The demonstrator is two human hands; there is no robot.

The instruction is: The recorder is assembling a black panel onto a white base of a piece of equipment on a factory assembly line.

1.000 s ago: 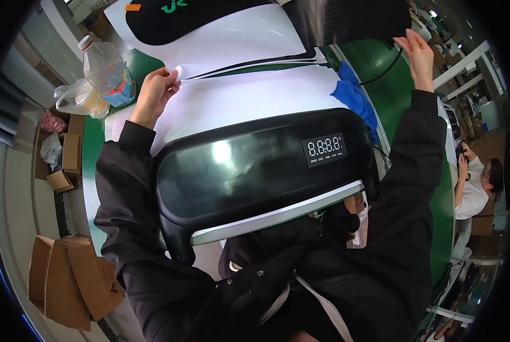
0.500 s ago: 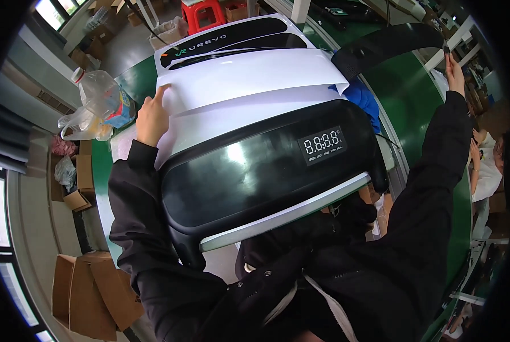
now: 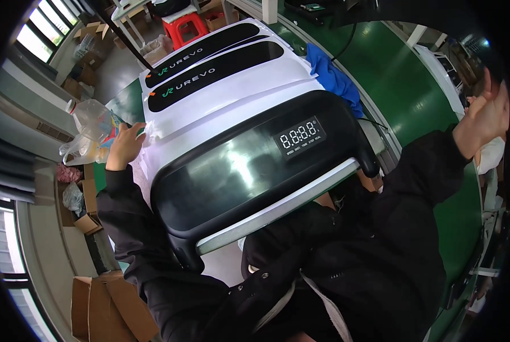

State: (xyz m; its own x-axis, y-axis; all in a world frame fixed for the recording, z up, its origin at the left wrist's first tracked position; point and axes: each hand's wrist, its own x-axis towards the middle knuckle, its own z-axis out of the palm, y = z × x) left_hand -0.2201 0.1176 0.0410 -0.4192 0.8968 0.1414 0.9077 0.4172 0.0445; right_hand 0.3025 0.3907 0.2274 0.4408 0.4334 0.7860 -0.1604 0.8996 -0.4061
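Head view: a large white machine panel (image 3: 232, 97) lies flat on the green worktop (image 3: 403, 74), reaching from its left edge toward the middle, with two long black strips (image 3: 209, 62) running side by side along its far part. On the near end of the panel sits a glossy black console (image 3: 255, 165) with a lit digital display (image 3: 299, 137) and a silver bar (image 3: 278, 208) along its near edge; the console tilts up toward the person and hides the panel's near end. The left hand (image 3: 124, 149) rests at the panel's left edge, fingers curled and pinching the thin white border of the panel there, the black sleeve (image 3: 124, 211) running down from it. The right hand (image 3: 486, 117) is raised well apart from the panel, beyond the worktop's right edge, fingers loosely spread and holding nothing. Just beside the left hand, at the worktop's left edge, stands a clear plastic bottle (image 3: 92, 122) among crumpled clear bags (image 3: 78, 151). A blue cloth (image 3: 335, 77) lies on the worktop against the panel's right edge. A black cable (image 3: 352, 40) crosses the green surface farther back. Past the far left corner stands a red stool (image 3: 187, 25), and flattened cardboard boxes (image 3: 104, 308) lie on the floor to the person's left.
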